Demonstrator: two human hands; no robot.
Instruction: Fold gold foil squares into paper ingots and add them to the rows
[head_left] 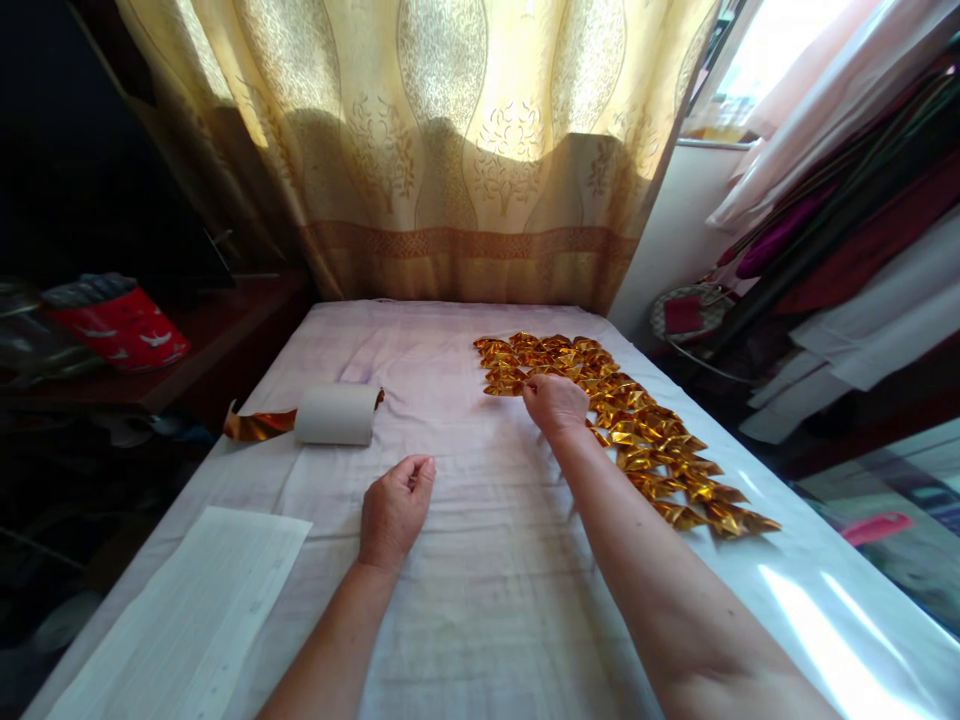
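Note:
Several folded gold foil pieces (645,430) lie in a long band along the right side of the cloth-covered table (465,600). My right hand (555,403) reaches to the near-left end of that band, its fingertips pinching one gold piece (504,388) against the cloth. My left hand (395,510) rests on the cloth at the middle, fingers loosely curled, holding nothing. A white roll (335,413) with a gold foil strip (255,424) trailing from it lies to the left, a little beyond my left hand.
A white sheet of paper (187,610) lies at the table's near left. A patterned curtain (450,150) hangs behind the table. A dark shelf with a red bag (120,330) stands left. Clothes (847,230) hang at the right.

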